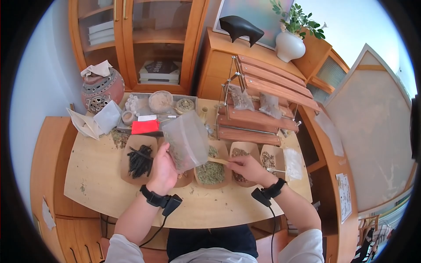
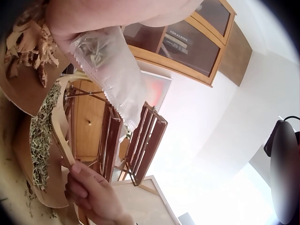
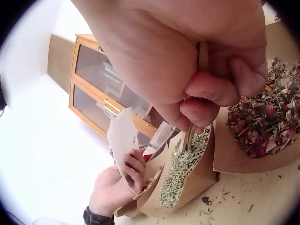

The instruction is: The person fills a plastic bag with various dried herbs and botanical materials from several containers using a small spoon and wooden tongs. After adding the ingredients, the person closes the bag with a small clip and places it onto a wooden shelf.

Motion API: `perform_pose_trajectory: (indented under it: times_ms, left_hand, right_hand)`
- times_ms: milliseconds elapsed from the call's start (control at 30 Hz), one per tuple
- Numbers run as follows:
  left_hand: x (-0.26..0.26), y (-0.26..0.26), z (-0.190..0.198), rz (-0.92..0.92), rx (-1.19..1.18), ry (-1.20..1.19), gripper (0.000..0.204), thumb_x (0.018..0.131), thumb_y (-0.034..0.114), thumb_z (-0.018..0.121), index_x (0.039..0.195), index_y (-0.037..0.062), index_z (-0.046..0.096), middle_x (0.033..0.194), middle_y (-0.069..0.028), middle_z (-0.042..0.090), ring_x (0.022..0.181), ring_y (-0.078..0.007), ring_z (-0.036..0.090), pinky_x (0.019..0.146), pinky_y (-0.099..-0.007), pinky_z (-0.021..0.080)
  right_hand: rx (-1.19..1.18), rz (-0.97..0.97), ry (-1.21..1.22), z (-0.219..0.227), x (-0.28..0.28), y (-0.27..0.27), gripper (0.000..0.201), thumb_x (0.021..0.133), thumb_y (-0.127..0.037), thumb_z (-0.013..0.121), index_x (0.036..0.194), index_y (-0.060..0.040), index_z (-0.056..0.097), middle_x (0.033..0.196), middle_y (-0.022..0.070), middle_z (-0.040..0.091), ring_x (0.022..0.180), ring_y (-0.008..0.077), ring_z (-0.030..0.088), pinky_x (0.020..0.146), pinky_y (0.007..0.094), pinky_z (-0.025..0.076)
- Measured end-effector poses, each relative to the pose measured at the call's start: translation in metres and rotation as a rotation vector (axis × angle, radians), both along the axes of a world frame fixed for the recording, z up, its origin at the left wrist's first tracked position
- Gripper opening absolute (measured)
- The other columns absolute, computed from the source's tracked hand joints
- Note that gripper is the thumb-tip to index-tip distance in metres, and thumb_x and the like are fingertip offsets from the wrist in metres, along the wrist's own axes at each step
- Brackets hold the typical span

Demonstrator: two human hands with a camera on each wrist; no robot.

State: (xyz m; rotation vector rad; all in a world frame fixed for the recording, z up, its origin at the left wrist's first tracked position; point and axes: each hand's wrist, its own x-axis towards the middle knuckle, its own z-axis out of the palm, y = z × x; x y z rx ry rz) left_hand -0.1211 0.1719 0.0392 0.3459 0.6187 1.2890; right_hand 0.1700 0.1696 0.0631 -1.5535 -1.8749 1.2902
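Observation:
My left hand [image 1: 162, 173] holds up a translucent pouch [image 1: 188, 140], its fingers round the lower side. Some green bits show inside the pouch [image 2: 101, 56] near its bottom. With my right hand [image 1: 250, 168] I grip the handle of a wooden spoon [image 1: 218, 161]. The spoon's far end [image 3: 187, 140] reaches over the dried green herb [image 1: 210, 174] in a brown paper tray, right at the herb's surface. To the right, a tray of mixed dried petals [image 3: 269, 126] lies below my right hand. Brownish dried slices [image 2: 33, 47] fill the tray under the left hand.
Dark dried strips [image 1: 140, 161] lie in the leftmost tray. At the right end are another paper tray [image 1: 274, 153] with a white spoon and a clear bag [image 1: 293, 164]. Behind stand a wooden tiered rack [image 1: 250, 118], a grey tray with a red packet [image 1: 145, 127], and a clay pot [image 1: 103, 90].

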Motion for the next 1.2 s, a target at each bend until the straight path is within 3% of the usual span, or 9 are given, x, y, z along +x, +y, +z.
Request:
perform_pose_trajectory:
  times_ms: [100,200,433,600,800,900,1133,1200]
  left_hand:
    - [0.000,0.000,0.001,0.007,0.004,-0.018,0.048,0.106,0.032,0.032,0.146,0.0054,0.039,0.145,-0.0081,0.051,0.135,-0.0242,0.049,0.114,-0.0456,0.037]
    - [0.000,-0.001,0.001,-0.025,-0.003,-0.039,0.048,0.106,0.032,0.032,0.145,0.0048,0.039,0.145,-0.0085,0.051,0.134,-0.0242,0.049,0.114,-0.0451,0.037]
    - [0.003,-0.005,0.008,-0.062,-0.019,0.000,0.048,0.106,0.032,0.034,0.144,0.0040,0.041,0.143,-0.0091,0.052,0.133,-0.0238,0.050,0.112,-0.0440,0.039]
    - [0.005,-0.009,0.019,-0.128,-0.018,0.008,0.049,0.106,0.032,0.034,0.145,0.0039,0.040,0.144,-0.0088,0.052,0.133,-0.0234,0.050,0.112,-0.0439,0.039]
    - [0.004,-0.010,0.022,-0.171,-0.013,0.007,0.051,0.106,0.034,0.033,0.147,0.0052,0.038,0.145,-0.0082,0.051,0.133,-0.0234,0.050,0.112,-0.0445,0.040]
    - [0.005,-0.009,0.016,-0.172,-0.029,0.007,0.051,0.105,0.036,0.037,0.145,0.0063,0.041,0.141,-0.0077,0.055,0.129,-0.0233,0.054,0.108,-0.0433,0.043]
    - [0.003,-0.008,0.012,-0.178,-0.006,-0.011,0.049,0.104,0.038,0.039,0.142,0.0070,0.044,0.136,-0.0073,0.058,0.124,-0.0227,0.058,0.103,-0.0421,0.047]
    - [0.002,-0.008,0.011,-0.192,-0.005,0.004,0.051,0.105,0.036,0.036,0.146,0.0071,0.040,0.141,-0.0073,0.055,0.129,-0.0225,0.054,0.108,-0.0435,0.043]
  right_hand:
    - [-0.139,-0.100,0.081,0.026,0.000,-0.010,0.029,0.099,-0.021,0.065,0.114,0.0034,0.070,0.077,-0.0016,0.061,0.070,0.0055,0.050,0.061,0.0235,0.043]
    - [-0.227,-0.192,0.166,0.034,0.008,-0.016,0.029,0.100,-0.021,0.064,0.115,0.0032,0.070,0.075,-0.0049,0.056,0.067,0.0036,0.046,0.059,0.0212,0.038]
    - [-0.209,-0.236,0.295,0.095,-0.003,-0.026,0.027,0.102,-0.019,0.060,0.118,0.0015,0.068,0.074,-0.0087,0.051,0.066,0.0008,0.042,0.057,0.0182,0.032]
    - [-0.142,-0.219,0.289,0.112,-0.030,-0.024,0.027,0.102,-0.021,0.060,0.118,-0.0001,0.069,0.073,-0.0082,0.051,0.065,0.0004,0.041,0.056,0.0182,0.032]
    - [-0.028,-0.177,0.239,0.093,-0.040,-0.016,0.031,0.100,-0.023,0.064,0.115,0.0035,0.069,0.076,-0.0051,0.057,0.064,0.0025,0.046,0.056,0.0208,0.038]
    - [0.056,-0.163,0.063,0.098,-0.044,-0.021,0.034,0.099,-0.024,0.065,0.117,0.0050,0.067,0.078,-0.0016,0.062,0.066,0.0033,0.052,0.059,0.0211,0.043]
    - [0.099,-0.202,0.123,0.092,-0.034,-0.024,0.034,0.099,-0.021,0.065,0.120,0.0051,0.065,0.088,0.0032,0.069,0.072,0.0060,0.060,0.067,0.0227,0.051]
    - [0.082,-0.204,0.110,0.096,-0.033,-0.027,0.033,0.100,-0.021,0.064,0.121,0.0048,0.064,0.090,0.0028,0.069,0.072,0.0059,0.060,0.066,0.0227,0.051]
